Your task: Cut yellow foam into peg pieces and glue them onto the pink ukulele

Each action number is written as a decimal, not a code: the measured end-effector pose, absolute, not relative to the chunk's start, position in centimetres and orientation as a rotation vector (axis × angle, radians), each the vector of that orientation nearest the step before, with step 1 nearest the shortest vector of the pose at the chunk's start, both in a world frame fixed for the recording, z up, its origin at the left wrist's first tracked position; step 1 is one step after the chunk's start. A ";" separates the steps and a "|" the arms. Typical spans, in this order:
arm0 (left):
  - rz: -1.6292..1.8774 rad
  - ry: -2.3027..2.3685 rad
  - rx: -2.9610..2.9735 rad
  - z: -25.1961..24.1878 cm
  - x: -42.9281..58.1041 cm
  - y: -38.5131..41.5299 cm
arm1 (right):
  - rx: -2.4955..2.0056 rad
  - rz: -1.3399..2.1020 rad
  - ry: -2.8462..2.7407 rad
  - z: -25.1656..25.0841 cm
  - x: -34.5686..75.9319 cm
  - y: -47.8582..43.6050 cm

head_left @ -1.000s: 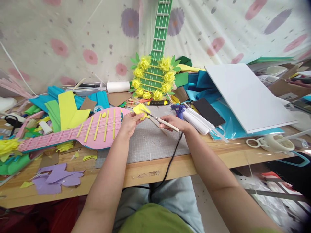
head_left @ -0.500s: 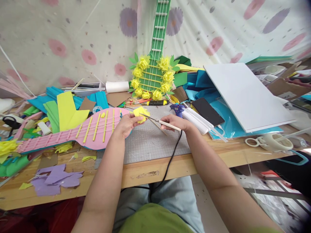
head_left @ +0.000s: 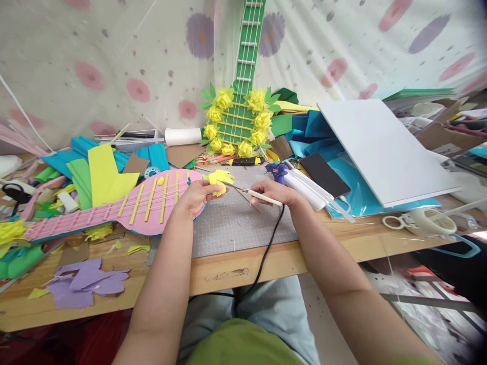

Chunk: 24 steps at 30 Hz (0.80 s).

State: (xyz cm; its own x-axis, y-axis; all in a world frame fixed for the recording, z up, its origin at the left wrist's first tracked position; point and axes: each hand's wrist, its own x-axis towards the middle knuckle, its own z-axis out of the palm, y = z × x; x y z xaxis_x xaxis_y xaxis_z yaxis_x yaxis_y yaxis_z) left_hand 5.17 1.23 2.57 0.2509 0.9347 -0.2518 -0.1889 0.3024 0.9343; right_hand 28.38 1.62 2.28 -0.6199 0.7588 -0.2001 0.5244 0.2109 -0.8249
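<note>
My left hand (head_left: pixel 200 196) pinches a small piece of yellow crepe paper (head_left: pixel 217 178) between thumb and fingers, above the grey cutting mat (head_left: pixel 243 230). The paper's upper right edge looks split into strips. My right hand (head_left: pixel 269 192) is closed around white-handled scissors (head_left: pixel 262 195). Their thin metal blades point left and touch the paper; how far apart they are is hard to make out. Just left of my left hand lies a pink paper guitar (head_left: pixel 152 200) with yellow strips across its body. A blue glue gun (head_left: pixel 277 172) lies behind my right hand.
A green guitar (head_left: pixel 236 119) ringed with yellow paper flowers leans against the curtain. Purple scraps (head_left: pixel 89 284) and yellow sheets (head_left: pixel 108 177) lie on the left. On the right are a black phone (head_left: pixel 324 175), a white board (head_left: pixel 388 152) and a cup (head_left: pixel 429 223). A black cable (head_left: pixel 268 253) crosses the table edge.
The yellow paper has turned slightly in my left hand, and its separated strips now show at the upper right. The scissors stay at the paper, with almost no shift of either arm.
</note>
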 end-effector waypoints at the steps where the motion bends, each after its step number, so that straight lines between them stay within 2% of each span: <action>1: 0.937 1.008 0.941 2.6 5.2 1.2 | -1.217 1.380 -2.231 2.3 28.5 1.6; 9: 0.942 1.012 0.920 2.4 5.3 1.3 | -1.174 1.439 -2.062 1.7 28.7 1.6; 16: 0.846 0.961 1.022 2.0 6.4 1.0 | -0.954 1.524 -1.466 0.7 24.7 1.2; 24: 0.827 1.007 1.047 2.2 7.2 0.6 | -1.013 1.376 -1.298 0.7 23.3 1.4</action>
